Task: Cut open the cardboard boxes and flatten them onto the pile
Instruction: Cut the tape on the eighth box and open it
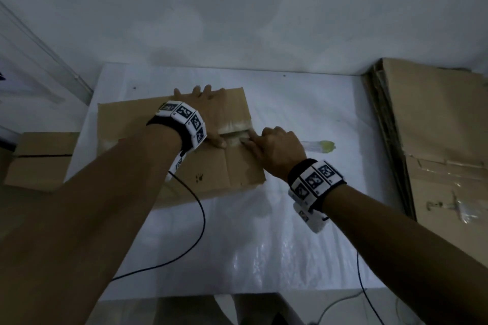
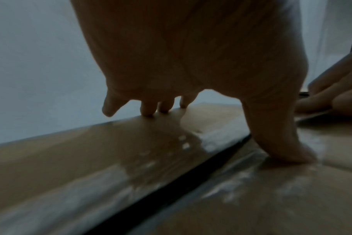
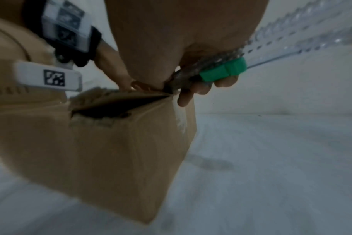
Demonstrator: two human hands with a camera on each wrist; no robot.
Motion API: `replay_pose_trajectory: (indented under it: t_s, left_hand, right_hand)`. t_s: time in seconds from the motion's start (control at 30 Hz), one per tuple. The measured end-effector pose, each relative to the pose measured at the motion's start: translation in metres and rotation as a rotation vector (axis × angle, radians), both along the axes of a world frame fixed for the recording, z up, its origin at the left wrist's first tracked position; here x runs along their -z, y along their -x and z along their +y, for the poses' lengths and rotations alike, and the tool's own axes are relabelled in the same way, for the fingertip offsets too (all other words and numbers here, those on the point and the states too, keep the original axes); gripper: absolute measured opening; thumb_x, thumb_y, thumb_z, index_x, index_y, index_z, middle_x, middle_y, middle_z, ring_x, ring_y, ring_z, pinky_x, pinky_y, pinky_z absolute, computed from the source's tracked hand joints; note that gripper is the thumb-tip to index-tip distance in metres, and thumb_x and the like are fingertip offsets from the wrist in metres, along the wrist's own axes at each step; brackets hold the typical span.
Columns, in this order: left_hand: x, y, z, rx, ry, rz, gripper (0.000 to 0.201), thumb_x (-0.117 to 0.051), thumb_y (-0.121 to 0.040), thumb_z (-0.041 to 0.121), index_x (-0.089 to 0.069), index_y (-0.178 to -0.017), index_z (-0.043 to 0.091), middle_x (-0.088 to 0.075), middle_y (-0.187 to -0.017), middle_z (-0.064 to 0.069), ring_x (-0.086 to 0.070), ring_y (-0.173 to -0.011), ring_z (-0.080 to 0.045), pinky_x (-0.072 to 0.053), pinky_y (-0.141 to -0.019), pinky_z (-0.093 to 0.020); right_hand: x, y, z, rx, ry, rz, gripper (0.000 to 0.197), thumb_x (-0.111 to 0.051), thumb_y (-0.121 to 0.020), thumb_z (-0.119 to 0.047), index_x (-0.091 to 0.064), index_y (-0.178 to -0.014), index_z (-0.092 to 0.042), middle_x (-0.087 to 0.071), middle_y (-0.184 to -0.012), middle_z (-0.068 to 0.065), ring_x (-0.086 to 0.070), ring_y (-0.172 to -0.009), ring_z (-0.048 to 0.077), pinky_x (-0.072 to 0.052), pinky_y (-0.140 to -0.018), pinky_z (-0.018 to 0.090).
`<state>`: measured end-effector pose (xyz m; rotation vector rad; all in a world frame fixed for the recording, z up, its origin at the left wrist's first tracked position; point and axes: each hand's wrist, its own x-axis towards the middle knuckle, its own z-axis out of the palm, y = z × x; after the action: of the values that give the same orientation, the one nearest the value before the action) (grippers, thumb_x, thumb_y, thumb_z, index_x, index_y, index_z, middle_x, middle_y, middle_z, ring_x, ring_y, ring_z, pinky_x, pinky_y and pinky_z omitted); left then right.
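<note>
I am slitting the taped seam on top of the box [image 1: 182, 145], which is sitting on the table [image 1: 303, 219]. My right hand [image 1: 280, 149] is gripping the knife [image 3: 213, 73] at the seam's end nearest the pile [image 1: 435, 140]. My left hand [image 1: 208, 113] is pressing flat beside the seam. I judge shallow, steady strokes away from that thumb safest.

Dim light; a pale, stained wall [image 1: 237, 8] behind a white, plastic-covered table [image 1: 303, 103].
</note>
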<state>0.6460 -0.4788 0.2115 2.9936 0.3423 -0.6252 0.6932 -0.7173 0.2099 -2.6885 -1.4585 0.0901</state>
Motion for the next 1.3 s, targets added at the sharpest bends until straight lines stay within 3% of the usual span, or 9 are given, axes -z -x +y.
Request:
replay_pose_trajectory:
  t_s: [0.2, 0.37, 0.5, 0.77, 0.9, 1.07, 1.1, 1.2, 1.3]
  left_hand:
    - [-0.009, -0.008, 0.001, 0.019, 0.069, -0.014, 0.128, -0.052, -0.045, 0.094, -0.016, -0.148, 0.028, -0.039, -0.141, -0.006, -0.044, -0.123, -0.031, -0.035, -0.104, -0.049]
    - [-0.005, 0.002, -0.007, 0.075, 0.001, -0.074, 0.101, -0.030, -0.063, 0.084, -0.022, -0.144, 0.023, -0.036, -0.138, -0.010, -0.043, -0.117, -0.033, -0.036, -0.097, -0.050]
    - [-0.009, 0.005, -0.004, 0.116, 0.017, -0.048, 0.090, -0.026, -0.076, 0.076, -0.012, -0.147, 0.023, -0.026, -0.147, -0.013, -0.037, -0.125, -0.036, -0.033, -0.101, -0.055]
    - [-0.012, 0.018, -0.015, 0.077, 0.026, -0.055, 0.094, -0.032, -0.072, 0.077, -0.010, -0.147, 0.026, -0.026, -0.146, -0.008, -0.033, -0.127, -0.032, -0.027, -0.105, -0.058]
    - [-0.017, 0.011, -0.018, 0.019, 0.052, -0.030, 0.102, -0.043, -0.063, 0.082, -0.014, -0.145, 0.030, -0.032, -0.140, -0.005, -0.038, -0.124, -0.030, -0.032, -0.103, -0.055]
    - [-0.022, 0.001, -0.015, -0.026, 0.059, 0.009, 0.110, -0.054, -0.059, 0.086, -0.015, -0.146, 0.032, -0.034, -0.141, -0.005, -0.039, -0.127, -0.029, -0.035, -0.102, -0.056]
    - [-0.022, -0.002, -0.014, -0.031, 0.062, 0.017, 0.111, -0.054, -0.059, 0.086, -0.015, -0.146, 0.031, -0.034, -0.141, -0.005, -0.039, -0.127, -0.030, -0.035, -0.102, -0.056]
    - [-0.021, -0.006, -0.011, -0.053, 0.062, 0.035, 0.109, -0.056, -0.059, 0.086, -0.015, -0.145, 0.032, -0.034, -0.139, -0.004, -0.038, -0.126, -0.030, -0.033, -0.103, -0.057]
    - [-0.017, -0.009, -0.010, -0.068, 0.051, 0.030, 0.105, -0.054, -0.056, 0.087, -0.015, -0.138, 0.035, -0.034, -0.133, -0.001, -0.038, -0.122, -0.029, -0.032, -0.102, -0.058]
  right_hand:
    - [-0.005, -0.006, -0.008, -0.064, 0.003, -0.027, 0.058, -0.012, -0.100, -0.049, -0.051, -0.132, -0.021, -0.062, -0.088, 0.009, -0.056, -0.077, 0.033, -0.034, -0.061, 0.036]
    - [-0.009, -0.009, 0.006, 0.142, -0.061, 0.184, 0.043, -0.035, -0.100, -0.049, -0.061, -0.118, -0.020, -0.069, -0.095, 0.007, -0.062, -0.088, 0.032, -0.045, -0.071, 0.038]
    - [-0.007, -0.021, 0.019, 0.341, -0.107, 0.385, 0.041, -0.048, -0.097, -0.046, -0.049, -0.124, -0.015, -0.069, -0.101, 0.008, -0.063, -0.092, 0.031, -0.046, -0.071, 0.035]
    - [-0.010, -0.053, 0.015, 0.290, -0.145, 0.304, 0.034, -0.050, -0.099, -0.040, -0.062, -0.112, -0.012, -0.071, -0.088, 0.011, -0.064, -0.081, 0.031, -0.049, -0.063, 0.035]
    - [-0.006, -0.059, 0.009, 0.425, -0.275, 0.452, 0.033, -0.047, -0.100, -0.039, -0.063, -0.102, -0.009, -0.067, -0.075, 0.007, -0.062, -0.070, 0.026, -0.049, -0.061, 0.033]
    - [-0.002, -0.098, 0.041, 0.397, -0.187, 0.399, 0.052, -0.035, -0.103, -0.044, -0.049, -0.066, -0.009, -0.054, -0.061, 0.008, -0.051, -0.058, 0.024, -0.038, -0.056, 0.029]
    - [-0.002, -0.107, 0.052, 0.350, -0.176, 0.394, 0.052, -0.035, -0.103, -0.044, -0.054, -0.069, -0.010, -0.056, -0.064, 0.009, -0.053, -0.061, 0.025, -0.040, -0.059, 0.030]
    - [0.006, -0.135, 0.087, 0.297, -0.143, 0.429, 0.042, -0.041, -0.102, -0.039, -0.053, -0.122, -0.004, -0.065, -0.103, 0.024, -0.060, -0.082, 0.032, -0.044, -0.064, 0.031]
    - [0.028, -0.161, 0.118, 0.227, -0.085, 0.412, 0.039, -0.047, -0.100, -0.035, -0.046, -0.118, 0.000, -0.061, -0.105, 0.024, -0.058, -0.082, 0.033, -0.040, -0.061, 0.033]
